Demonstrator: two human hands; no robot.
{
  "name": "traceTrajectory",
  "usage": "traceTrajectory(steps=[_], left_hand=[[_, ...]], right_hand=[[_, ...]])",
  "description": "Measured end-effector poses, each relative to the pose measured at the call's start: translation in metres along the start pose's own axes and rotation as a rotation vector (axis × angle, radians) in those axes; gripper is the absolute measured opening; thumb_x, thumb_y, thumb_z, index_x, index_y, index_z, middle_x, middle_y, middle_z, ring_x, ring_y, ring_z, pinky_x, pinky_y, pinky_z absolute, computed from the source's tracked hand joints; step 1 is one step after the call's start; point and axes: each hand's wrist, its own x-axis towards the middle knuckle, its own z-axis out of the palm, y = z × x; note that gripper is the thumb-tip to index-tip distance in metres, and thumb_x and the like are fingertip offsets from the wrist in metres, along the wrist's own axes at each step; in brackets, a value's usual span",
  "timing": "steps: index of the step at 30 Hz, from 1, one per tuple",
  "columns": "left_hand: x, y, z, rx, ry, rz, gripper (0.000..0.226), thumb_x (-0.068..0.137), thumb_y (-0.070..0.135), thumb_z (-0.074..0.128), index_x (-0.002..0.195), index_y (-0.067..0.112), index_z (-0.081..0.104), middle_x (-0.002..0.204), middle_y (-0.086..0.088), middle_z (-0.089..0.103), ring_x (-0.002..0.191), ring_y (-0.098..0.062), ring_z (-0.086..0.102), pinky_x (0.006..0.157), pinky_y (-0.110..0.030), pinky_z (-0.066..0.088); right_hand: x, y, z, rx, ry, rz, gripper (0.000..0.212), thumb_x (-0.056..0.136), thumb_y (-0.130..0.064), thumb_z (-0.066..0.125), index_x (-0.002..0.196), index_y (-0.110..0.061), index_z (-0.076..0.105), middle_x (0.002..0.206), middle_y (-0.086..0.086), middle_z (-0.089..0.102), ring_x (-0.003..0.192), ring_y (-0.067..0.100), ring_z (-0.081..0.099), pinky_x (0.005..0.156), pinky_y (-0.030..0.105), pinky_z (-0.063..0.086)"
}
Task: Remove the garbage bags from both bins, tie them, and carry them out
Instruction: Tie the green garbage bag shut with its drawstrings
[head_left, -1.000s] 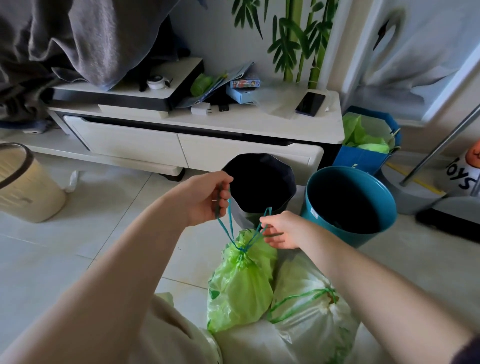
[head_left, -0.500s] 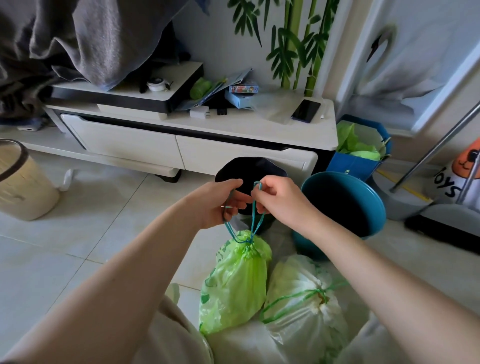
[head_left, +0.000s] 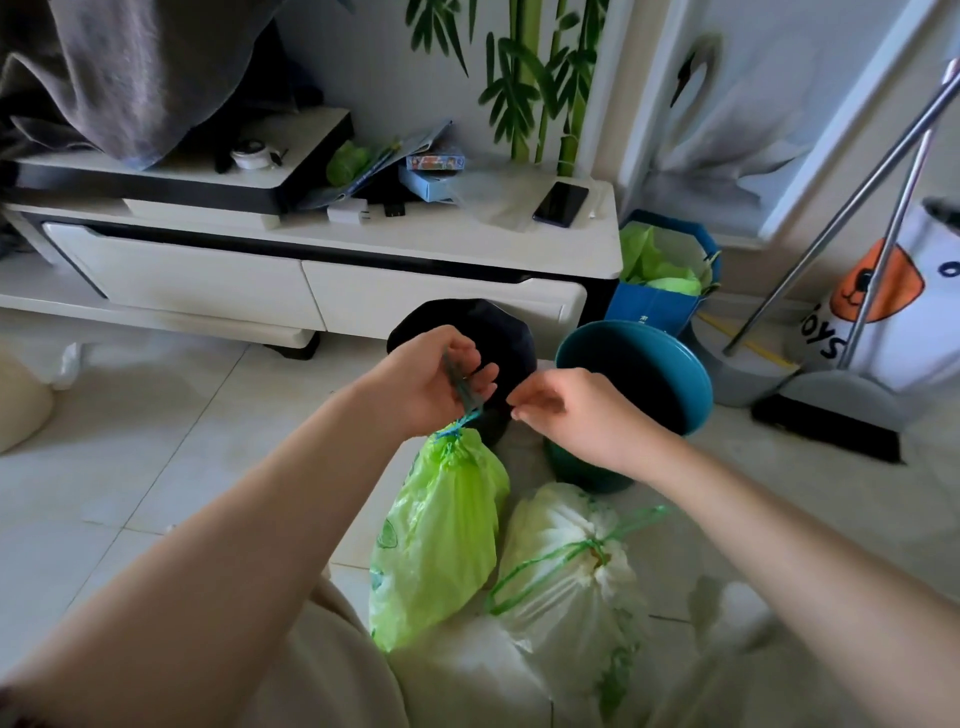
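1. Green plastic, the green garbage bag (head_left: 441, 525) stood on the tile floor (head_left: 130, 467), cinched at its neck by a teal drawstring (head_left: 460, 395).
2. I had my left hand (head_left: 436, 379) closed around that drawstring, just above the bag's neck.
3. My right hand (head_left: 576, 410) hung just right of the green bag's neck, fingers loosely curled, gripping nothing I could see.
4. Right of the green bag lay the white garbage bag (head_left: 566, 561), tied with green cord.
5. Behind the green bag stood the black bin (head_left: 498, 332) and the teal bin (head_left: 634, 374).
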Motion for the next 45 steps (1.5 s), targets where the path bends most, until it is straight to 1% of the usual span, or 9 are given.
traceTrajectory(steps=[9,14,20,25,28,32,37,41,45], left_hand=[[-0.004,-0.004,0.003,0.117,-0.016,0.006,0.017,0.095,0.018,0.045,0.080,0.013,0.053,0.042,0.007,0.026,0.034,-0.008,0.026,0.061,-0.025,0.042],[-0.011,-0.004,0.005,0.155,-0.020,0.000,0.017,0.096,0.018,0.046,0.082,0.013,0.054,0.043,0.007,0.027,0.035,-0.008,0.027,0.061,-0.024,0.042],[-0.010,-0.005,0.007,0.185,-0.027,0.002,0.016,0.096,0.017,0.047,0.083,0.013,0.055,0.044,0.007,0.029,0.036,-0.008,0.028,0.063,-0.025,0.042],[-0.008,-0.007,0.008,0.193,-0.030,0.000,0.016,0.095,0.017,0.047,0.083,0.012,0.056,0.046,0.006,0.030,0.038,-0.008,0.029,0.063,-0.025,0.043],[-0.009,-0.007,0.010,0.205,-0.034,-0.002,0.015,0.096,0.017,0.047,0.084,0.012,0.056,0.047,0.006,0.029,0.038,-0.008,0.029,0.063,-0.025,0.043],[-0.009,-0.008,0.012,0.207,-0.046,-0.007,0.014,0.096,0.017,0.047,0.086,0.012,0.056,0.047,0.006,0.030,0.037,-0.008,0.030,0.064,-0.025,0.042],[-0.007,-0.007,0.009,0.207,-0.054,-0.010,0.014,0.095,0.017,0.047,0.086,0.012,0.056,0.047,0.006,0.031,0.037,-0.008,0.030,0.063,-0.025,0.042],[-0.007,-0.005,0.006,0.205,-0.054,-0.015,0.015,0.095,0.017,0.047,0.085,0.013,0.056,0.048,0.006,0.030,0.038,-0.008,0.030,0.063,-0.024,0.042],[-0.006,-0.002,0.003,0.208,-0.046,-0.009,0.015,0.095,0.017,0.047,0.084,0.013,0.056,0.047,0.006,0.030,0.039,-0.008,0.029,0.061,-0.024,0.042]], right_hand=[[-0.044,0.096,0.002,-0.605,-0.606,0.284,0.033,0.082,-0.020,0.057,0.114,-0.014,0.062,0.117,0.003,0.064,0.110,0.022,0.057,0.088,0.026,0.043],[-0.058,0.120,0.001,-0.643,-0.578,0.297,0.010,0.079,-0.021,0.055,0.080,-0.011,0.058,0.085,0.005,0.064,0.080,0.017,0.054,0.067,0.030,0.042],[-0.053,0.097,-0.028,-0.165,-0.381,0.464,0.026,0.082,-0.021,0.059,0.058,-0.012,0.056,0.056,0.004,0.066,0.050,0.013,0.057,0.052,0.017,0.044],[-0.055,0.061,-0.036,0.648,-0.159,0.482,0.024,0.089,-0.019,0.063,0.068,-0.006,0.062,0.065,0.012,0.063,0.053,0.017,0.059,0.056,0.026,0.050],[-0.051,0.045,-0.019,0.811,-0.129,0.415,0.013,0.089,-0.012,0.061,0.083,0.000,0.062,0.073,0.012,0.065,0.051,0.014,0.055,0.046,0.022,0.042],[-0.053,0.045,0.022,0.352,-0.313,0.248,0.028,0.083,-0.021,0.065,0.111,-0.021,0.060,0.084,0.001,0.070,0.060,0.010,0.058,0.054,0.023,0.045],[-0.068,0.071,0.082,-0.465,-0.468,-0.127,0.051,0.085,-0.021,0.055,0.132,-0.028,0.040,0.119,-0.001,0.058,0.109,0.019,0.050,0.091,0.035,0.045],[-0.075,0.092,0.100,-0.913,-0.483,-0.450,0.017,0.074,-0.020,0.066,0.090,-0.017,0.060,0.089,0.003,0.063,0.089,0.026,0.055,0.080,0.040,0.045],[-0.070,0.102,0.097,-1.056,-0.411,-0.452,0.031,0.041,-0.006,0.075,0.063,-0.020,0.058,0.060,-0.003,0.057,0.060,0.020,0.055,0.059,0.030,0.047]])
